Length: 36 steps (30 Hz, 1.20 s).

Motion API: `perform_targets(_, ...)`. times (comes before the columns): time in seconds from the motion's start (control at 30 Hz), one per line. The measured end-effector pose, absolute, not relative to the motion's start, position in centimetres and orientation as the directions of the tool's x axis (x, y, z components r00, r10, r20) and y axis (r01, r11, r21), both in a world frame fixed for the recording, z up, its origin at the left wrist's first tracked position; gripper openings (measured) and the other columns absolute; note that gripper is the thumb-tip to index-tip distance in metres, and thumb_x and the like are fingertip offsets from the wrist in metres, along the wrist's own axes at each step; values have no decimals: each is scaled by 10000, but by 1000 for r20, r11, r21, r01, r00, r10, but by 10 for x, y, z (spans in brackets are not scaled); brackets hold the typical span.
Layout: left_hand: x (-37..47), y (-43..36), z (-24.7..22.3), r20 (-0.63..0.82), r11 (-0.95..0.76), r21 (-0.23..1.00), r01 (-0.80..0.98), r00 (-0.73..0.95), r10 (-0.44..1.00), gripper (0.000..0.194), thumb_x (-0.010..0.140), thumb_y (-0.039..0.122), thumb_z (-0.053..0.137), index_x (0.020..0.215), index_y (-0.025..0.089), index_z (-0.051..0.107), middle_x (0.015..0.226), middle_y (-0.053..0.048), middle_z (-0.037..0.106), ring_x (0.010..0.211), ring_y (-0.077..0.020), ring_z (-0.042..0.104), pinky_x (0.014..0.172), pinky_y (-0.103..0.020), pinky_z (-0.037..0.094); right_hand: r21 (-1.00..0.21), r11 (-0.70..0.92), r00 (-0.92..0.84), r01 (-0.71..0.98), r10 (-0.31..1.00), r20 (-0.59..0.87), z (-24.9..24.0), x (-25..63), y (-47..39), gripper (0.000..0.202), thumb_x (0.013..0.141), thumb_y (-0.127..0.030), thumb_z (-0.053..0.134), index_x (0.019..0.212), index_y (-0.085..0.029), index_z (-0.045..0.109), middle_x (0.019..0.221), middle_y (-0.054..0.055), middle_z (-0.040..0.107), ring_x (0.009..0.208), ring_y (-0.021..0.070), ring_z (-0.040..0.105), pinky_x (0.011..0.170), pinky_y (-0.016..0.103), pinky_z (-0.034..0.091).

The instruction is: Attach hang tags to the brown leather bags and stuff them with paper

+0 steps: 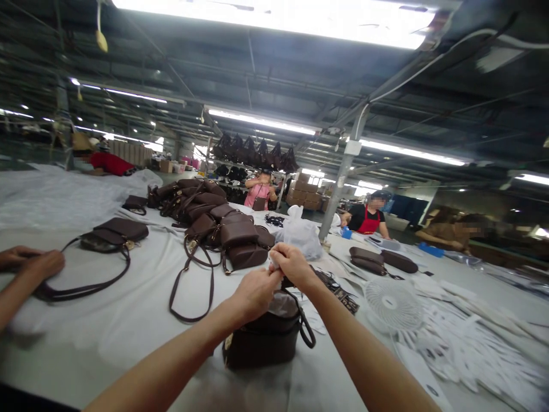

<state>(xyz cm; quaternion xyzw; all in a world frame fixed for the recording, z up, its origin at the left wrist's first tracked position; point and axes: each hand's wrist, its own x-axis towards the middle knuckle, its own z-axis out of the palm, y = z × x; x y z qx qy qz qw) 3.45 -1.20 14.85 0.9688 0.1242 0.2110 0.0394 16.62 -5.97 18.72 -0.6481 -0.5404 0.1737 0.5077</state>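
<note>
A dark brown handbag (262,343) stands on the table in front of me, its top open and its strap (307,329) looped on the right side. Thin clear plastic (283,304) shows at the opening. Above it, my left hand (257,293) and my right hand (295,268) meet with fingers pinched together. A small whitish bit shows between the fingertips; it looks like plastic, but the fingers hide most of it. Black printed tags (338,290) lie just beyond my right wrist.
A pile of brown handbags (206,209) lies ahead. At left, another person's hands (32,266) are at the strap of a handbag (114,234). A white fan (393,303) and white paper pieces (480,349) lie right. A post (343,183) rises beyond; people work farther back.
</note>
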Motion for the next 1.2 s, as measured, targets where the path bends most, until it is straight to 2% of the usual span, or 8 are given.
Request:
perform_targets(0.1,36,-22,155,425,-939,151,310,837,345,341,760,53,485,1089,127,542,1062,-156,641,946,-294,602,804,-409,505,-884,99,363,457,886,287,192,164,-53,118,734,-290,525,683,-186,551,550,-24,593,491,99,537,496,209,437)
perform_targets(0.33,35,-19,135,416,-913,403,63,876,244,313,798,133,539,1107,188,535,1027,-42,678,923,-192,625,823,-288,495,-937,45,366,345,913,179,191,161,-42,105,680,-200,562,583,-173,535,426,-50,493,383,73,438,394,185,327)
perform_targets(0.5,32,-18,158,295,-974,4,229,930,220,162,797,164,563,935,180,647,992,-123,665,947,-273,610,798,-371,505,-959,51,311,277,940,140,195,165,-48,116,698,-255,563,624,-170,537,510,-40,533,449,74,487,470,199,417)
perform_targets(0.6,33,-17,178,309,-971,-69,228,931,196,306,820,89,477,1076,187,613,1046,-130,664,945,-272,621,790,-390,513,-959,87,286,271,944,167,205,166,-49,145,718,-293,576,649,-175,528,511,-54,511,442,62,457,449,180,378)
perform_targets(0.77,36,-6,176,359,-972,138,192,905,230,388,739,44,489,1100,152,581,993,-112,677,924,-251,633,819,-358,511,-926,108,250,361,946,208,219,155,-36,168,754,-221,586,606,-166,525,431,-88,427,361,26,332,371,159,234)
perform_targets(1.03,28,-1,144,409,-873,486,-30,891,197,436,759,128,480,1189,178,531,1083,-69,664,955,-226,604,882,-347,469,-861,59,296,505,925,237,206,138,-9,219,730,-90,597,530,-157,536,383,-66,440,358,44,384,399,169,309)
perform_targets(1.13,22,8,153,385,-812,579,-70,902,197,358,786,165,493,1133,169,582,1044,-51,669,915,-205,601,843,-311,467,-856,105,287,506,915,282,215,148,-22,120,795,-184,563,684,-150,598,551,-20,574,489,77,519,493,182,425)
perform_targets(1.2,18,19,167,351,-779,623,-71,916,196,332,782,177,519,1101,158,609,966,-40,666,840,-188,596,782,-291,472,-856,145,280,496,906,316,223,158,-37,205,829,-294,557,958,-151,628,870,53,675,726,118,625,637,214,505)
